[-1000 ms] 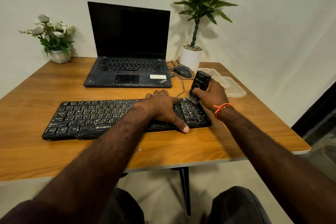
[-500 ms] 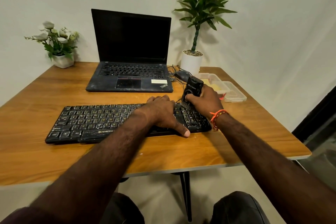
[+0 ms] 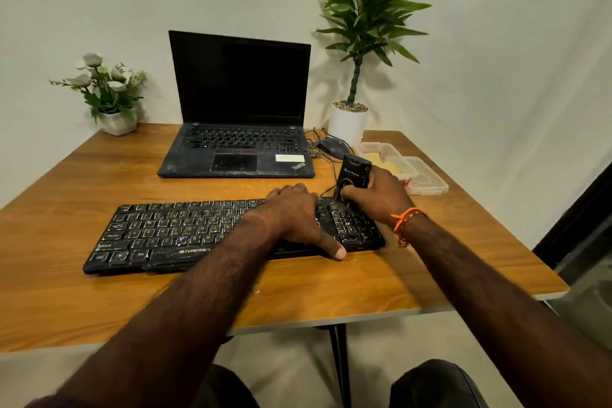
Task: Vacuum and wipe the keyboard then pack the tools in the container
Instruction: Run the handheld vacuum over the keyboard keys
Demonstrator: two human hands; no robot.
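A dusty black keyboard (image 3: 172, 235) lies across the front of the wooden table (image 3: 66, 301). My left hand (image 3: 298, 219) rests flat on its right half, thumb stretched to the front edge. My right hand (image 3: 381, 195) grips a small black handheld vacuum (image 3: 354, 174), held upright with its brush end down on the keys at the keyboard's far right. A clear plastic container (image 3: 381, 151) with something yellow inside stands to the right, its lid (image 3: 430, 180) lying beside it.
An open black laptop (image 3: 238, 129) sits behind the keyboard. A black mouse (image 3: 331, 146) with cable lies by a white potted plant (image 3: 349, 122). A small flower pot (image 3: 116, 122) stands at the back left. The table's right edge is close to the container.
My right hand has slid the vacuum left along the keyboard's far right keys, toward my left hand. My left hand stays put. The camera has tilted up.
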